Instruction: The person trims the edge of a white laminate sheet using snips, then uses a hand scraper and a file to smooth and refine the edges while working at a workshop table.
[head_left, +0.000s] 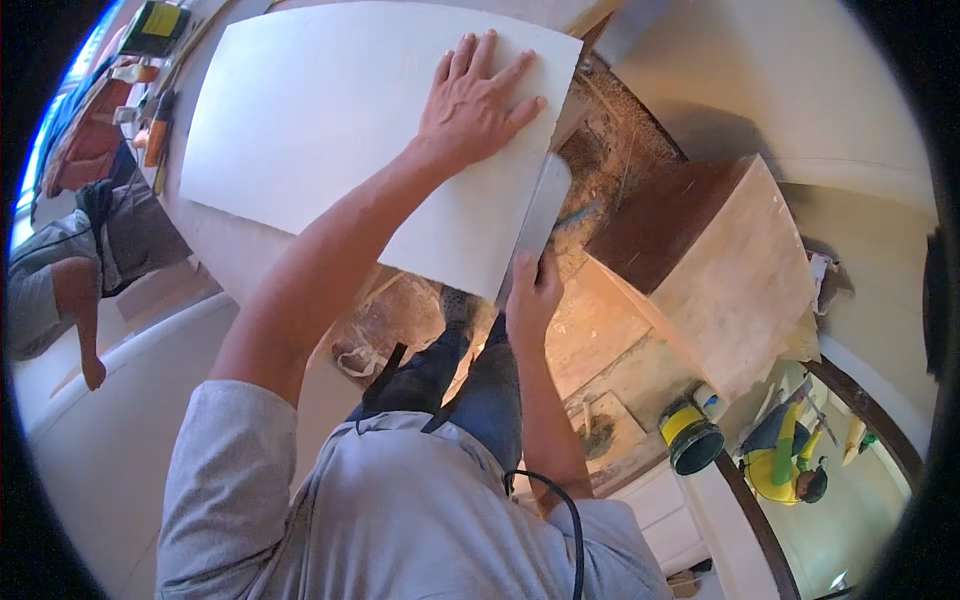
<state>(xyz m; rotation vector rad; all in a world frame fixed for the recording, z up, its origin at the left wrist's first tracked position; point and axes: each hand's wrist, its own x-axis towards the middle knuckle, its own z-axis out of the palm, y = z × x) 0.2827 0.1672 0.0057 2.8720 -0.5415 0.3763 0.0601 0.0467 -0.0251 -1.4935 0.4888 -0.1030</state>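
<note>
A large white board (330,120) lies flat in front of me, its right edge slanting down towards my body. My left hand (480,105) presses palm down near the far right corner, fingers spread. Along that right edge runs a long, flat grey metal tool (543,205) with a rounded far end; its exact kind is unclear. Closed round its near end is my right hand (533,300), just beside the board's near right corner. The hand hides the tool's grip.
To the right stands a wooden box (725,275) with a dark brown side. Below it is a black and yellow bucket (690,438). Hand tools (157,130) and a tin (153,28) sit at the far left. One person (70,270) is at left, another (785,465) at lower right.
</note>
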